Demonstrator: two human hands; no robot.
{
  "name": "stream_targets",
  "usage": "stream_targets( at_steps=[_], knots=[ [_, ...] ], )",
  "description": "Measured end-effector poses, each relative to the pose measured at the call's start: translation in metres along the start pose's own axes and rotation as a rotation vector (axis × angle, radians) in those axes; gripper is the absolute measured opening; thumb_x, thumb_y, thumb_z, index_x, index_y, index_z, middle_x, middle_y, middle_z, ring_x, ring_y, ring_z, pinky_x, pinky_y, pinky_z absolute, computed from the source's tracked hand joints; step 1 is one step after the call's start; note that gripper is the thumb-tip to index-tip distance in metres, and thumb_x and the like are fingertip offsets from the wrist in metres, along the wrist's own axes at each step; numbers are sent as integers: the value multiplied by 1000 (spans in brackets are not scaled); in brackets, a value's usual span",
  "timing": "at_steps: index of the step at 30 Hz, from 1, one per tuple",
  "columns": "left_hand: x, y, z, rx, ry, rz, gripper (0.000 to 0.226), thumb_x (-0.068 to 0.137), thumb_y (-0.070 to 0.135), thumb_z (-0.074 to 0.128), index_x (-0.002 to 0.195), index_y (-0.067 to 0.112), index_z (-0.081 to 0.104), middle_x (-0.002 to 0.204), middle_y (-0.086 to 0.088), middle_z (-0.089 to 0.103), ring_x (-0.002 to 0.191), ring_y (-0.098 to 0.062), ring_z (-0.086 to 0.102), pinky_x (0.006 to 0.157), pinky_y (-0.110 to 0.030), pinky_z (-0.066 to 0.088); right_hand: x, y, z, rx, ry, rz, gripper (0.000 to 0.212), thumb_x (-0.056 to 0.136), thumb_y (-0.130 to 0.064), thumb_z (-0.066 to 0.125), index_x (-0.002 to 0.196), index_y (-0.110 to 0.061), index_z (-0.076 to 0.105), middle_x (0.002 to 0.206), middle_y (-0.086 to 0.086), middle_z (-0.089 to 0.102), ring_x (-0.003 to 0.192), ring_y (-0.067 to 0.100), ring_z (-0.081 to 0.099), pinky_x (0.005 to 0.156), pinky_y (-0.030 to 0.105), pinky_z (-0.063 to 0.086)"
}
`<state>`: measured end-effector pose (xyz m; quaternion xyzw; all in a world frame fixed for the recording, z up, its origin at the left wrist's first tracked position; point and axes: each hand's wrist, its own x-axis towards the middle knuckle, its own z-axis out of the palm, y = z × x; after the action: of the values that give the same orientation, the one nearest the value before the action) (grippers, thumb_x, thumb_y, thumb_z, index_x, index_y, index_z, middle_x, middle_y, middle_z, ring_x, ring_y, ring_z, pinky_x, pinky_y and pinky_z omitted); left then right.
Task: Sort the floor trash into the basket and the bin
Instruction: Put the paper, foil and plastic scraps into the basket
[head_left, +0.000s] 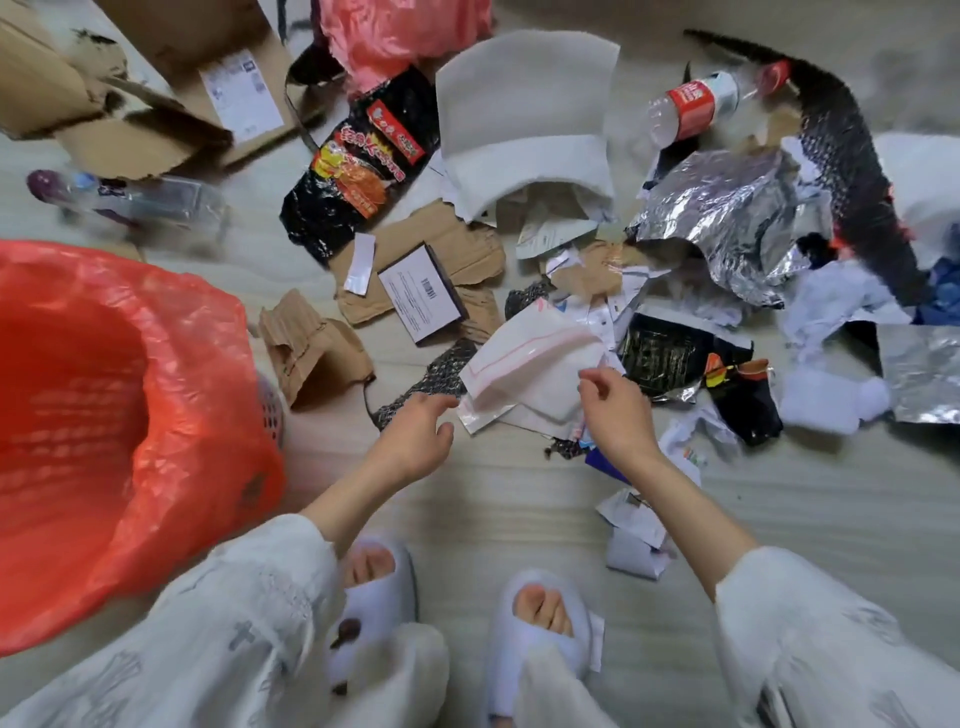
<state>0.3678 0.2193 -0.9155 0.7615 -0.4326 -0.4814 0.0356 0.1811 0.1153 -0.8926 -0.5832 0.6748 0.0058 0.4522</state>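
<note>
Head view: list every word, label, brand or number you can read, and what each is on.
None can be quoted with confidence.
Black snack wrapper: large yellow and red characters, blurred.
Plastic bottle: red label, white lettering unreadable.
Cardboard box: white shipping label, print too small.
Small dark-edged card: barcode and lines of text, too small.
</note>
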Motion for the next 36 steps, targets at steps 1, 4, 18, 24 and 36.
stream_targets(
  at_steps=[1, 4, 18, 24, 36],
  knots=[
    [18, -4, 3, 29, 34, 18, 40, 90, 9, 44, 130, 13, 49, 131, -12, 47, 125, -27, 42, 102, -26, 28, 18, 0, 4, -24, 68, -72, 32, 96, -19, 42, 122, -9, 57, 121, 8, 59, 113, 24, 53, 92, 31, 40],
    [56, -13, 8, 72, 163, 49, 40, 89, 9, 46, 129, 14, 50, 131, -13, 46, 121, -29, 45, 102, -31, 32, 65, -1, 12, -170, 181, -174, 47, 94, -41, 45, 130, -12, 47, 133, 9, 48, 123, 26, 43, 99, 38, 38],
    [64, -48, 32, 231, 257, -127, 39, 82, 9, 57, 119, 11, 44, 114, -15, 54, 105, -35, 52, 85, -43, 46, 76, 24, 27, -442, 41, -49, 45, 82, -19, 63, 121, -8, 46, 120, 13, 56, 114, 32, 48, 90, 41, 37],
    [46, -39, 30, 170, 248, -132, 65, 79, 32, 69, 129, 9, 36, 126, -13, 43, 121, -31, 40, 96, -43, 42, 41, 17, -1, -286, 105, -138, 13, 82, -17, 57, 86, -7, 62, 88, 12, 65, 81, 30, 61, 66, 40, 50],
    [13, -54, 50, 518, 103, 137, 78, 83, 2, 49, 148, 24, 12, 157, 3, -4, 145, -27, 0, 110, -41, 25, -15, -1, -8, 93, 295, -236, 20, 87, -14, 49, 81, -3, 63, 78, 16, 61, 69, 19, 47, 60, 29, 32]
  ],
)
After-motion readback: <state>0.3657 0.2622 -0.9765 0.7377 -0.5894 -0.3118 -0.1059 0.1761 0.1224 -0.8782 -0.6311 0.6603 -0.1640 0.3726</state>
